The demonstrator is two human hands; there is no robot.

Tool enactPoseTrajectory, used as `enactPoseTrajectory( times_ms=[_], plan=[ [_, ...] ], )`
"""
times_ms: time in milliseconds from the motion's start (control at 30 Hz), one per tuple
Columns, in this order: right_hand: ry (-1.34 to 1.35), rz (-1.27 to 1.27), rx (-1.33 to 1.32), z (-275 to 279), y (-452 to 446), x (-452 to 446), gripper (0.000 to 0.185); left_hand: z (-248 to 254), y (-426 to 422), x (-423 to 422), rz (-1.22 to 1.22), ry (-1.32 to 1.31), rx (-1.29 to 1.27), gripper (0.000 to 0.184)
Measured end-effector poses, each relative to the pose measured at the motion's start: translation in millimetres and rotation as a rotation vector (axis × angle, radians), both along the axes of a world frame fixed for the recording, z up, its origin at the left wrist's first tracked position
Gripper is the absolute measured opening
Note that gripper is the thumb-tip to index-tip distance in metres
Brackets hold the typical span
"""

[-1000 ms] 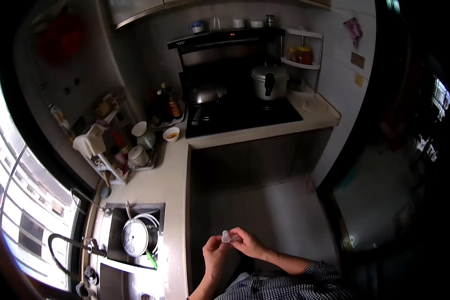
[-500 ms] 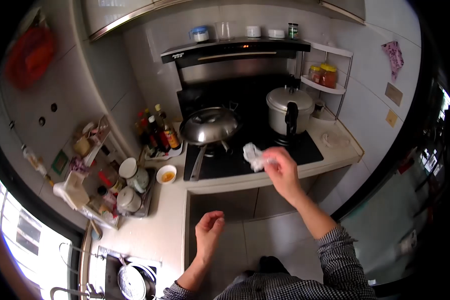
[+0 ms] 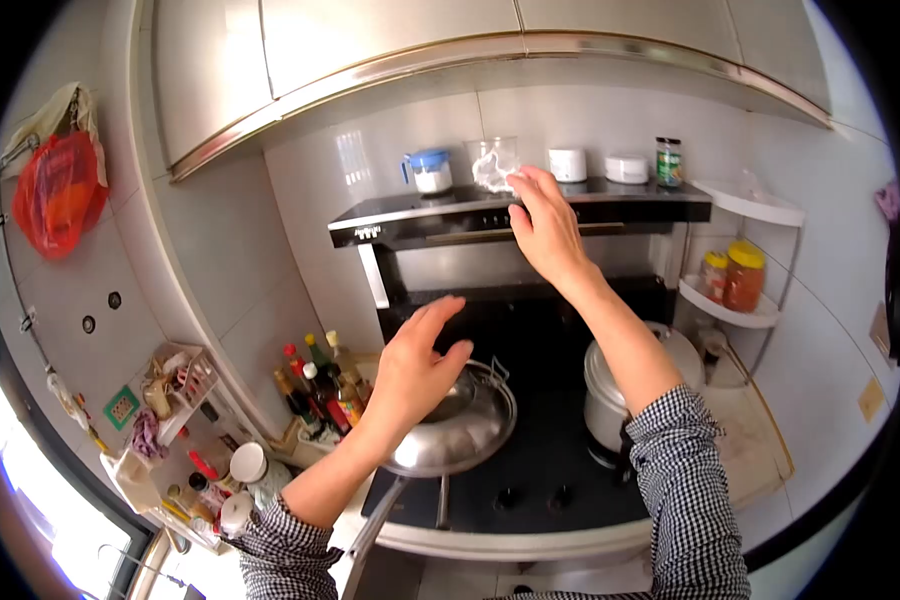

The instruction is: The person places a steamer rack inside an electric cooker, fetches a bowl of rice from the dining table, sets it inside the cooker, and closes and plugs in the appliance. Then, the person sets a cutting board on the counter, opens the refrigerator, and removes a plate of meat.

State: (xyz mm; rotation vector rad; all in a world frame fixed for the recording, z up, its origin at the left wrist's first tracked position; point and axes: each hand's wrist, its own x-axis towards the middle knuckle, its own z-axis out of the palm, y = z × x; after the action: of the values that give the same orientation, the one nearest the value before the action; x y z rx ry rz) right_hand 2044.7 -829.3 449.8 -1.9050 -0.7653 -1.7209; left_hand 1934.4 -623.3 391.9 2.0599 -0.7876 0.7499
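Right hand [image 3: 548, 228]: your thumb and fingers stand parted; contact with the plastic is unclear.
Crumpled plastic [image 3: 490, 172]: at that hand's eleven o'clock, overlapping the clear tumbler [image 3: 504, 146].
Left hand [image 3: 417, 368]: your fingers spread, steel lid [image 3: 460, 438] at five o'clock.

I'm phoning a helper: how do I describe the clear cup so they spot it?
Find the black hood above the stove. On its top, between the blue-lidded jug and the first white tub, stands the clear cup, near the right hand. Unlike those neighbours, it lets the wall show through.
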Motion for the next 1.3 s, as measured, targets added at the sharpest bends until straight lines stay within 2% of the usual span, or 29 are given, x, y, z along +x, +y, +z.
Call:
enactPoseTrajectory(
  times_ms=[200,300,367,400,467,500,567,633,767,967,1067,1167,1267,1300],
  plan=[
    [0.018,-0.181,-0.104,54.3,-15.5,136.4,0.044,31.5,-37.8,102.0,0.194,-0.302,0.143,0.040],
    [-0.068,-0.215,-0.130,65.9,-18.0,201.2,0.048,31.7,-34.7,139.4,0.283,-0.261,0.174,0.043],
    [0.049,-0.422,-0.178,68.3,-18.9,233.1,0.052,28.9,-28.8,149.4,0.329,-0.255,0.157,0.043],
    [0.329,-0.423,-0.212,77.3,-21.5,239.7,0.047,28.7,-26.1,147.5,0.348,-0.190,0.134,0.044],
    [0.467,-0.271,-0.174,78.7,-39.7,260.7,0.044,16.2,-20.6,155.2,0.384,-0.234,0.128,0.045],
    [0.646,-0.271,-0.168,89.2,-35.4,250.7,0.044,12.0,-14.9,152.8,0.392,-0.239,0.113,0.045],
    [0.273,-0.402,-0.250,89.7,-66.8,310.7,0.045,7.4,-4.0,144.0,0.446,-0.161,0.127,0.046],
    [0.419,-0.390,-0.296,103.6,-72.2,343.4,0.049,7.0,7.5,132.1,0.493,-0.088,0.130,0.045],
    [0.490,-0.751,-0.261,108.7,-35.3,254.9,0.075,-6.9,39.6,102.0,0.530,-0.061,0.044,0.041],
    [0.240,-0.813,-0.203,81.2,2.0,208.3,0.070,-34.1,102.8,11.1,0.658,-0.024,-0.068,0.038],
    [0.047,-0.590,-0.077,68.5,23.1,194.5,0.057,-56.0,133.1,-23.4,0.757,-0.038,-0.145,0.036],
    [-0.107,-0.469,-0.377,65.1,43.5,166.6,0.042,-71.7,149.5,-71.9,0.781,-0.023,-0.242,0.034],
    [-0.252,-0.196,-0.457,45.1,100.3,62.8,0.031,-100.4,160.1,-130.5,0.810,0.025,-0.301,0.032],
    [-0.279,-0.104,-0.485,39.9,119.0,26.8,0.034,-112.3,164.7,-153.7,0.810,0.041,-0.331,0.032]
  ],
)
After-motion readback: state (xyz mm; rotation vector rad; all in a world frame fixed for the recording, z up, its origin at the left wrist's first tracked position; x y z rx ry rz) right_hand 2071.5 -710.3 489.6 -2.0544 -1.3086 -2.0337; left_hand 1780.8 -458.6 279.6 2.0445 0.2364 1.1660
